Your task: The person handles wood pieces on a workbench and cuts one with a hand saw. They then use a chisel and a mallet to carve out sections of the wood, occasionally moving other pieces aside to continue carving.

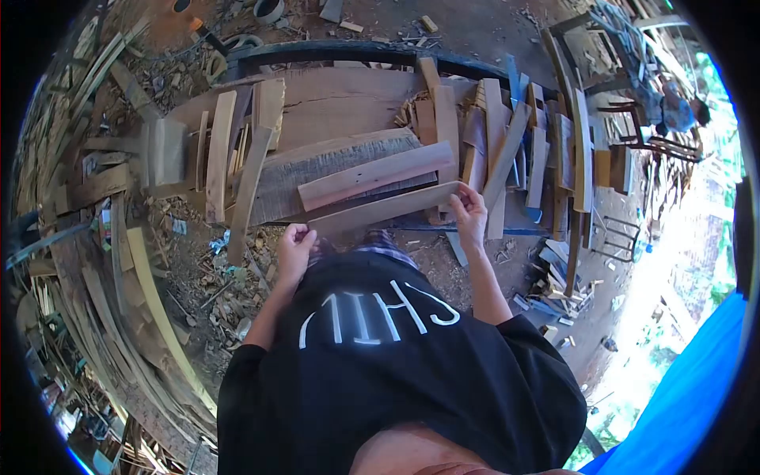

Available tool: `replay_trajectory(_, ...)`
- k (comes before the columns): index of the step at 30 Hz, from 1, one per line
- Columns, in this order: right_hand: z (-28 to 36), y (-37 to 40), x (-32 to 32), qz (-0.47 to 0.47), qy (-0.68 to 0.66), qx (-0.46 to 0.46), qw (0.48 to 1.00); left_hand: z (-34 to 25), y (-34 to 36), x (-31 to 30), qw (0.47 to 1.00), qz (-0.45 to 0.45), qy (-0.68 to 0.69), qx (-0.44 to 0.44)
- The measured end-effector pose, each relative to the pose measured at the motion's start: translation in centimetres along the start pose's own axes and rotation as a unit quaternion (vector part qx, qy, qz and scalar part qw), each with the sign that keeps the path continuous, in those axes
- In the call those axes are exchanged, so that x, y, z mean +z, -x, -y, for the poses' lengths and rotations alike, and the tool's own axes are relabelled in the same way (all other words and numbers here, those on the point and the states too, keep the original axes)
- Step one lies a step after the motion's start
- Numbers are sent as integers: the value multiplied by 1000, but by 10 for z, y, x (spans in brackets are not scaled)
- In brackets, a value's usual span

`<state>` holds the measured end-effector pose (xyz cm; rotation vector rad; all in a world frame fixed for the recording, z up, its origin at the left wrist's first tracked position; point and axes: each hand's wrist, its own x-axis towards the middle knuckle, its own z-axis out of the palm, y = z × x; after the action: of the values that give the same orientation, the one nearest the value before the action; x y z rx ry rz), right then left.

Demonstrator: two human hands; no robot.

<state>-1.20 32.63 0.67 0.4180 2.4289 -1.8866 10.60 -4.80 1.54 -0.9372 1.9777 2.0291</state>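
A long, narrow wooden board (pixel 384 207) spans the space in front of my body, tilted a little so its right end sits higher. My left hand (pixel 295 244) pinches its left end, fingers closed. At the opposite end, my right hand (pixel 470 212) grips the board between thumb and fingers. Just beyond it, a reddish plank (pixel 376 176) rests on a wide rough-sawn slab (pixel 277 190) on the workbench. The bench lies directly ahead of both hands.
Several upright-lying boards (pixel 222 154) crowd the bench's left part, and more strips (pixel 507 150) cover its right part. Long timber (pixel 162 309) is stacked at left. Offcuts (pixel 554 273) are heaped on the ground at right. A person (pixel 677 111) is at the far right.
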Motion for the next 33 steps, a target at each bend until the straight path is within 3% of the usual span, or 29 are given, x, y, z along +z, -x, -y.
replay_trajectory(6,12,3,7,15,29,-3,999,2,2,-7,999,-3,-36,-24)
replay_trajectory(10,14,-1,0,22,-120,86,989,-9,7,-1,997,16,-37,-62)
replay_trajectory(12,10,-5,-7,46,-284,165,943,-12,8,4,996,19,-29,-84)
replay_trajectory(14,19,-5,-6,76,-339,200,916,-13,8,9,990,130,-11,-49)
replay_trajectory(15,23,-5,-5,96,-391,228,887,-14,7,12,991,121,-11,-51)
replay_trajectory(17,30,-3,-1,111,-408,236,875,-19,3,19,987,153,-19,-48)
replay_trajectory(18,40,-3,2,85,-433,237,865,-21,0,23,994,93,-44,37)
replay_trajectory(19,46,-3,3,58,-458,238,855,-25,-3,22,994,92,-43,37)
replay_trajectory(20,39,-8,-1,66,-470,226,851,-29,-6,20,976,-11,-181,120)
replay_trajectory(21,37,-11,-1,63,-470,223,852,-42,-10,22,923,-111,-311,200)
replay_trajectory(22,36,-14,-3,48,-472,211,855,-49,-20,21,858,-150,-384,308)
replay_trajectory(23,37,-18,-7,29,-472,197,859,-55,-26,22,859,-140,-379,315)
replay_trajectory(25,39,-26,-13,-16,-467,188,864,-70,-37,26,795,-128,-502,316)
replay_trajectory(29,35,-35,-25,-42,-471,149,868,-71,-46,17,793,-40,-541,278)
replay_trajectory(31,32,-35,-28,-32,-428,143,892,-75,-42,19,790,-29,-534,299)
replay_trajectory(33,26,-36,-22,-84,-390,126,908,-64,-50,14,848,-6,-443,291)
